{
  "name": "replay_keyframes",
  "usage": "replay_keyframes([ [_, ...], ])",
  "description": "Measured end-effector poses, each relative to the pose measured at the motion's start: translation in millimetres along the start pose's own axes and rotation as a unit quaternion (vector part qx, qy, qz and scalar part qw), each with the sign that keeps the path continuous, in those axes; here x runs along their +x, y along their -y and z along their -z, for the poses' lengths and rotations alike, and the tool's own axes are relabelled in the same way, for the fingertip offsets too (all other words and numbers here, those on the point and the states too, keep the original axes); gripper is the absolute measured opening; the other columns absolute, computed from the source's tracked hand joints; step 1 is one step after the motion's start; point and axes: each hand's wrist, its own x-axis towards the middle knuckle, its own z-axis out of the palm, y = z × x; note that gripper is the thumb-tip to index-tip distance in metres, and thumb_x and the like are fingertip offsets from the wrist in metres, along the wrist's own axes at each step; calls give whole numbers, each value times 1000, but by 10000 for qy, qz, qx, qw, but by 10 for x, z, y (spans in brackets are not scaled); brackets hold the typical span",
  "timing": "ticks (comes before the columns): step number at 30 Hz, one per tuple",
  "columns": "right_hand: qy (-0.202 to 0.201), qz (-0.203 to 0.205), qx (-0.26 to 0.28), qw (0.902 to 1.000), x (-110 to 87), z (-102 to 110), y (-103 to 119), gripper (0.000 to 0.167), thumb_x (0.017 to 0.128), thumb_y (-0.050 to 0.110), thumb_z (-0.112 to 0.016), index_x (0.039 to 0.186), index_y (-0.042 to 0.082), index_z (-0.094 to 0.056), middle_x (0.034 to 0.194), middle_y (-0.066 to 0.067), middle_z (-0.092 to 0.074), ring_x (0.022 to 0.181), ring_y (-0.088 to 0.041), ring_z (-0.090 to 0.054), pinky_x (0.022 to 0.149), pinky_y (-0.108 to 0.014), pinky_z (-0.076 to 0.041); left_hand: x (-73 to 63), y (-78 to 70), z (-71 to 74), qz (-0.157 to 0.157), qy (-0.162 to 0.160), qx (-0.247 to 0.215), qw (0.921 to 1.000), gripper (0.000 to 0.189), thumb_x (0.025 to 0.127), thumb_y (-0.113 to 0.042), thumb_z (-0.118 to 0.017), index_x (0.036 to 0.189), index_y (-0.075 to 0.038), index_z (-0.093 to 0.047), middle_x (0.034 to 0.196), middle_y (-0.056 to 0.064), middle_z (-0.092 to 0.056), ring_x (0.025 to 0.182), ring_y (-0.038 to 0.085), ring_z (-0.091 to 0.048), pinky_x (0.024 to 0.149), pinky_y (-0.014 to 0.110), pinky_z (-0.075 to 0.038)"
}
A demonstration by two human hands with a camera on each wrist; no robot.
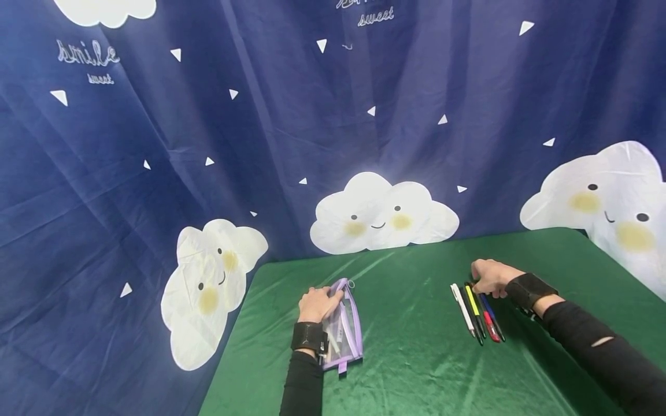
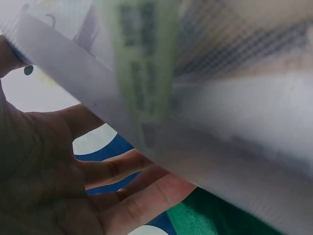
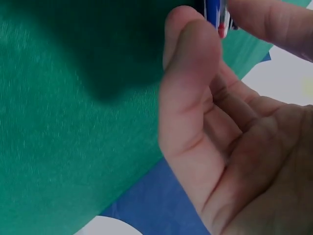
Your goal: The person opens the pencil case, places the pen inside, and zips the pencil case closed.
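On the left of the green table lies a see-through mesh pencil case [image 1: 357, 326] with lilac trim and slim items inside. My left hand [image 1: 315, 304] grips its upper left edge, thumb over the top; in the left wrist view, the mesh [image 2: 234, 107] passes close by the fingers [image 2: 146, 200]. Over to the right, several pens lie side by side: a white pen [image 1: 462, 310], a yellow-and-black pen [image 1: 472, 301], a red-capped pen [image 1: 491, 327] and a blue pen [image 1: 495, 319] among them. Bent fingers and thumb of my right hand [image 1: 491, 277] pinch the pens' far ends.
A green cloth [image 1: 406, 346] covers the table, slightly wrinkled near the front. Behind it and along the left hangs a dark blue curtain [image 1: 291, 115] printed with white clouds and small triangles.
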Motion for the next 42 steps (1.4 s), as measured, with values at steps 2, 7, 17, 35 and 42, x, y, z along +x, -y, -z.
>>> replay_keyframes([
  [2, -77, 12, -7, 10000, 10, -29, 4, 14, 83, 9, -71, 85, -1, -61, 61, -3, -60, 47, -13, -59, 41, -23, -47, -5, 2, -5, 4, 25, -6, 10000, 68, 91, -58, -49, 138, -12, -63, 135, 28, -62, 120, 50, -59, 93, 62, -49],
  [7, -86, -345, 283, 9990, 30, -45, 29, 19, 84, 6, -70, 72, 4, -56, 55, 0, -55, 45, -9, -55, 42, -22, -47, -14, -2, -5, -15, 22, -81, 10000, 68, 91, -57, -49, 138, -12, -63, 136, 28, -61, 121, 50, -59, 93, 63, -49],
  [17, -246, -475, 471, 9975, 22, -57, 48, 37, 83, 3, -68, 52, 15, -51, 49, 1, -58, 46, -11, -64, 47, -28, -56, 14, 20, -24, 9, 12, -24, 10000, 67, 91, -58, -49, 138, -13, -63, 136, 27, -61, 121, 50, -59, 93, 64, -49],
  [35, -919, -245, 945, 9910, -25, 219, 58, 28, 81, 4, -59, 60, 16, -44, 53, 2, -54, 50, -14, -66, 52, -32, -60, -12, 12, 19, -8, -56, -120, 9999, 66, 92, -56, -50, 138, -11, -64, 135, 28, -61, 120, 51, -59, 93, 64, -48],
  [42, -1499, -39, 780, 9856, -36, 316, 141, 13, 81, 6, -59, 72, 8, -50, 63, -4, -58, 52, -15, -66, 51, -29, -54, -12, 21, 7, -33, -36, -104, 9999, 66, 92, -56, -50, 138, -11, -63, 135, 28, -62, 119, 50, -60, 92, 64, -49],
])
